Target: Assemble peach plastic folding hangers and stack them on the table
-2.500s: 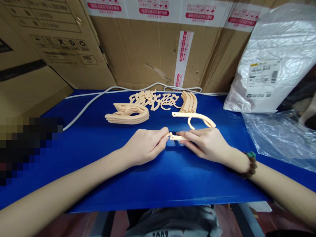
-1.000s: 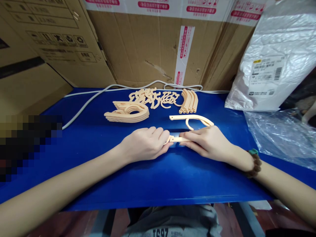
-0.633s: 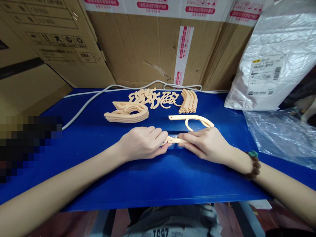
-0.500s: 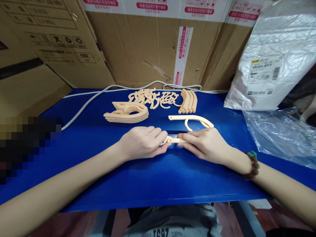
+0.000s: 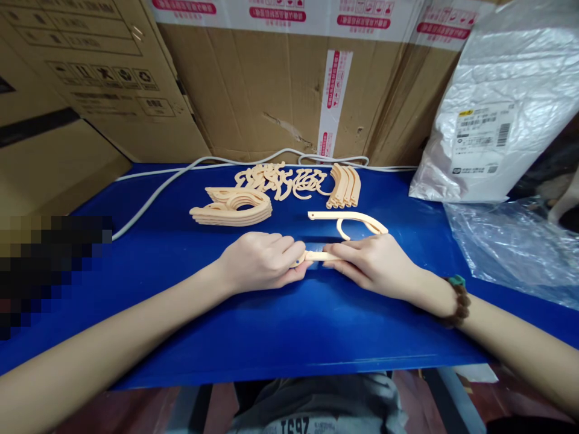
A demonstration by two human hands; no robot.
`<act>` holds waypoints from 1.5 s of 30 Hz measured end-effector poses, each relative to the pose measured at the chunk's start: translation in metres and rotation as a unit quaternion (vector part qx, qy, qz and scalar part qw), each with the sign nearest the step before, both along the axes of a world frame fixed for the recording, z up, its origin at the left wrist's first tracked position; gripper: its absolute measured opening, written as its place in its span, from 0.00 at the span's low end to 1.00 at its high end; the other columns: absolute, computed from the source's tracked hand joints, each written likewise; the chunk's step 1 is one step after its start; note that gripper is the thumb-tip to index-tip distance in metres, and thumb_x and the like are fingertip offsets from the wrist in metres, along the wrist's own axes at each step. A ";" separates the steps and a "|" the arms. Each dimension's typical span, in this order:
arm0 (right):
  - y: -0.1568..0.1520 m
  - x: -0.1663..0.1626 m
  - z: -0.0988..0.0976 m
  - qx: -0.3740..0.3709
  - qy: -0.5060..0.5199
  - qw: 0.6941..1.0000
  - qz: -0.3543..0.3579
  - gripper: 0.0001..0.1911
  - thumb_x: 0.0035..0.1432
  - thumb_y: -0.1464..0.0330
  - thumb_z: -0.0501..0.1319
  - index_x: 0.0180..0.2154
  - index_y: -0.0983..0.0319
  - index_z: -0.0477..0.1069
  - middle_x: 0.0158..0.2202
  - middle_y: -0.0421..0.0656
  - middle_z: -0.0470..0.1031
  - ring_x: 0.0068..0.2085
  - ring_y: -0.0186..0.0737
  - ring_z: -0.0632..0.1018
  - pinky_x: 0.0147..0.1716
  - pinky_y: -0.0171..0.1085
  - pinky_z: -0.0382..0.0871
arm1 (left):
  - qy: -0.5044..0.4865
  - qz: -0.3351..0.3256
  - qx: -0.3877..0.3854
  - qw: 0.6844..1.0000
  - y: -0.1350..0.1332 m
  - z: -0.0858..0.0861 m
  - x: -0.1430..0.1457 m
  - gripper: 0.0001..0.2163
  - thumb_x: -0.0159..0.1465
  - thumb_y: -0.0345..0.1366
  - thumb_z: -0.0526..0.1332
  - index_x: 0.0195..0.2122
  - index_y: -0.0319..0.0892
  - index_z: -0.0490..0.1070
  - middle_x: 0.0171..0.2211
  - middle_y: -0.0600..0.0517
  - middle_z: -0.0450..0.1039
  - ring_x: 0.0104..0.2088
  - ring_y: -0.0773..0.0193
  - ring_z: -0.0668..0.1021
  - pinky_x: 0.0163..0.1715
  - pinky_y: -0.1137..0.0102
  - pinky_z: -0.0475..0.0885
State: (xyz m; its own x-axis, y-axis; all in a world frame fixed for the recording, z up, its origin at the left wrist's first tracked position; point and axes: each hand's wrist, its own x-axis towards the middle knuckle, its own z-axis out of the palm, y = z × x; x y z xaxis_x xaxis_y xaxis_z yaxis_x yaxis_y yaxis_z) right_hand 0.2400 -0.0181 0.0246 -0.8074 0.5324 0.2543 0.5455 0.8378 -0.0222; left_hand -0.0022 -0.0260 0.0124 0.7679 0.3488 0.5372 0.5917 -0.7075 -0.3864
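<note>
My left hand is closed, thumb and fingers pinching a small beige plastic hanger piece, most of it hidden by the fingers. Opposite it, my right hand grips a slim beige hanger arm. The two pieces meet end to end between my hands, just above the blue table; whether they are joined I cannot tell. Just beyond my right hand lies another hanger arm with a curved hook, and a neat stack of folded hangers sits beyond my left hand.
Loose beige hooks lie in a pile at the back of the blue table, beside a row of curved hanger arms. A white cable runs along the back below cardboard boxes. At right stand a white mailing bag and clear plastic.
The ends of the two held pieces have come closer and now overlap more. My right hand has shifted very slightly left; the things on the table stay put.
</note>
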 end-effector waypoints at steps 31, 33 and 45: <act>-0.002 -0.002 -0.001 0.018 -0.020 0.999 -0.022 0.21 0.72 0.60 0.45 0.43 0.63 0.74 0.30 0.43 0.80 0.26 0.33 0.76 0.24 0.34 0.55 | 0.014 0.039 -0.047 0.998 -0.001 -0.002 0.002 0.15 0.69 0.38 0.50 0.26 0.42 0.64 0.19 0.55 0.68 0.19 0.65 0.73 0.19 0.69 0.56; -0.001 -0.001 0.001 0.031 -0.014 0.999 -0.016 0.20 0.71 0.59 0.47 0.43 0.63 0.74 0.31 0.43 0.80 0.28 0.34 0.77 0.27 0.34 0.58 | 0.012 0.038 -0.050 0.998 -0.002 -0.001 0.002 0.15 0.69 0.37 0.50 0.26 0.41 0.64 0.20 0.54 0.69 0.19 0.65 0.73 0.19 0.69 0.56; 0.014 0.014 0.022 0.140 0.094 0.982 -0.088 0.11 0.65 0.65 0.56 0.36 0.63 0.75 0.43 0.49 0.75 0.40 0.43 0.70 0.40 0.41 0.65 | -0.065 0.064 -0.132 0.987 0.003 -0.001 -0.006 0.15 0.69 0.39 0.51 0.26 0.41 0.65 0.19 0.55 0.71 0.18 0.67 0.72 0.18 0.71 0.50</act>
State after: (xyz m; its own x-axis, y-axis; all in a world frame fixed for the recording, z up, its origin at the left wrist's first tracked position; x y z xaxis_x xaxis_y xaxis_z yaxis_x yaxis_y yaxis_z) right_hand 0.2537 -0.0039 0.0462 -0.6342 0.5468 0.5466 0.6904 0.7188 0.0819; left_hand -0.0084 -0.0234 0.0118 0.6389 0.5801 0.5052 0.7157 -0.6891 -0.1138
